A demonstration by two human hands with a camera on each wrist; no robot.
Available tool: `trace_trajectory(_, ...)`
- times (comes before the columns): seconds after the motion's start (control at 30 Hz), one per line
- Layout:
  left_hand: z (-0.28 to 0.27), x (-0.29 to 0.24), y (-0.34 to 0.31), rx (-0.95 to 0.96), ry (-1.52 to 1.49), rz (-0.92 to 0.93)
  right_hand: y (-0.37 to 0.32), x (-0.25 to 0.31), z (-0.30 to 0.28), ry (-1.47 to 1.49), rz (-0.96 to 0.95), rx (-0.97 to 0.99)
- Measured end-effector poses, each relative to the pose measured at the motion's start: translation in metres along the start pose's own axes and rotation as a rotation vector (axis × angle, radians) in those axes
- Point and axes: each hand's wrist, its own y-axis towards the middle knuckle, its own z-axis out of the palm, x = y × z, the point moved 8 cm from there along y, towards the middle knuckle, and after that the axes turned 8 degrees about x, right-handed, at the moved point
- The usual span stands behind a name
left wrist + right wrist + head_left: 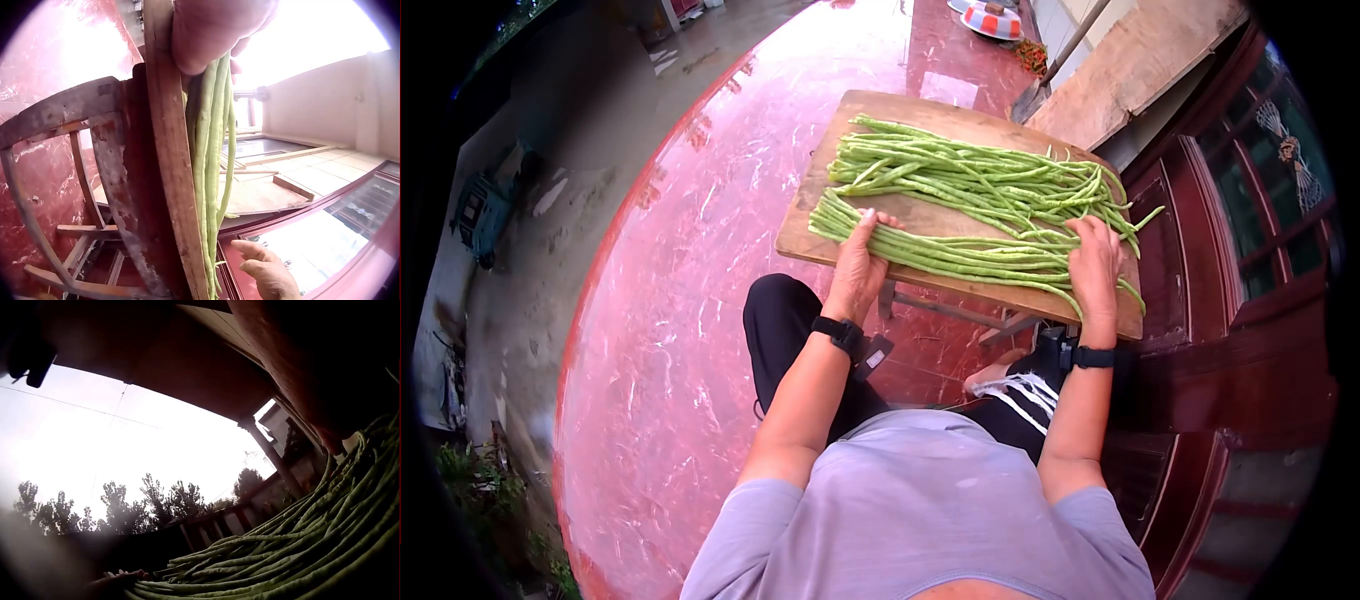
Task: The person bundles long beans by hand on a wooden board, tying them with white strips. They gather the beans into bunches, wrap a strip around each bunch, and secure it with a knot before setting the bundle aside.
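Observation:
Long green beans lie in two groups on a wooden board (pixel 820 190). My left hand (pixel 858 275) grips the nearer bunch of long beans (pixel 970 258) close to its left end, thumb on top. In the left wrist view, the beans (pixel 212 150) run from under that hand along the board's edge. At the other end, my right hand (pixel 1094 270) bends its fingers down onto the bean tips and pinches there. The right wrist view shows its fingertips in shadow at the beans (pixel 300 544). Behind this bunch lies a larger, looser pile of long beans (pixel 960 170).
Wooden legs (pixel 109 169) stand under the board. A dark red door (pixel 1200 220) rises close on the right, and a plank (pixel 1135 70) leans behind the board. Glossy red floor (pixel 690 330) spreads to the left. A covered bowl (pixel 992 20) sits farther back.

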Motion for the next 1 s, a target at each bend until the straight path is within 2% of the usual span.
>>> trace_trajectory(0.07, 0.0, 0.0, 0.0, 0.017, 0.0, -0.002, 0.013, 0.038, 0.014, 0.253, -0.145, 0.05)
trace_trajectory(0.17, 0.001, -0.002, -0.003, -0.05, 0.01, -0.002, 0.022, 0.098, 0.05, 0.265, -0.33, 0.146)
trace_trajectory(0.2, -0.002, -0.001, -0.001, -0.032, 0.014, -0.002, 0.024, 0.111, 0.062, 0.325, -0.38, 0.116)
trace_trajectory(0.33, -0.002, -0.001, 0.0, -0.024, -0.019, -0.02, 0.034, 0.138, 0.091, 0.219, -0.428, 0.086)
trace_trajectory(0.43, 0.0, -0.002, -0.001, -0.032, -0.027, -0.002, 0.04, 0.143, 0.098, 0.049, -0.381, 0.162)
trace_trajectory(0.57, -0.006, 0.001, 0.001, -0.046, -0.048, -0.028, 0.046, 0.139, 0.109, 0.065, -0.34, 0.164)
trace_trajectory(0.67, -0.001, -0.001, -0.001, -0.036, -0.041, -0.006, 0.044, 0.136, 0.111, 0.088, -0.316, 0.136)
trace_trajectory(0.77, 0.0, -0.002, -0.002, -0.043, -0.038, 0.006, 0.041, 0.135, 0.101, 0.121, -0.279, 0.022)
trace_trajectory(0.87, 0.001, -0.002, -0.002, -0.039, -0.038, 0.014, 0.04, 0.137, 0.104, 0.094, -0.315, -0.055)
trace_trajectory(1.0, 0.0, -0.002, -0.001, -0.022, -0.033, 0.029, 0.043, 0.138, 0.111, 0.019, -0.304, -0.007)
